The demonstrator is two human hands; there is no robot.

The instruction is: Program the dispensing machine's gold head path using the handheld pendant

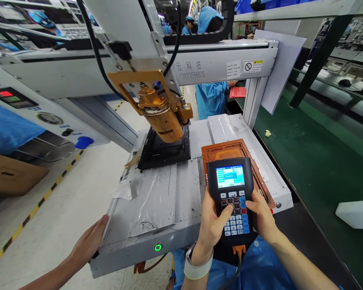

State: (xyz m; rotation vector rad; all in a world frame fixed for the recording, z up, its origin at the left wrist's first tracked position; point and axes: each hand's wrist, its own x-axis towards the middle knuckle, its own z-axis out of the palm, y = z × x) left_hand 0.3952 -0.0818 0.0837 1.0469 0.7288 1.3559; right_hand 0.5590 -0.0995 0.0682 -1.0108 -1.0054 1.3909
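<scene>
Both my hands grip a black handheld controller (211, 193) with a lit colour screen and a keypad. My left hand (213, 219), with a light-banded watch on the wrist, wraps its left side, thumb resting on the keys. On the opposite side my right hand (262, 213) has its thumb by the blue and red keys. An orange-brown fixture plate (224, 151) lies on the machine's white bed (187, 201) just behind the controller. Farther left, a gold cylindrical machine head (161, 119) hangs over a black tray-like fixture (149, 155). An orange connector (238, 249) joins a cable to the controller's base.
Another person's hand (92, 237) rests at the bed's left edge. A white gantry beam (211, 66) spans the back, with a control panel (53, 114) at left. At right are a green bench (314, 161) and a white bottle (357, 213). A person in blue (211, 98) stands behind.
</scene>
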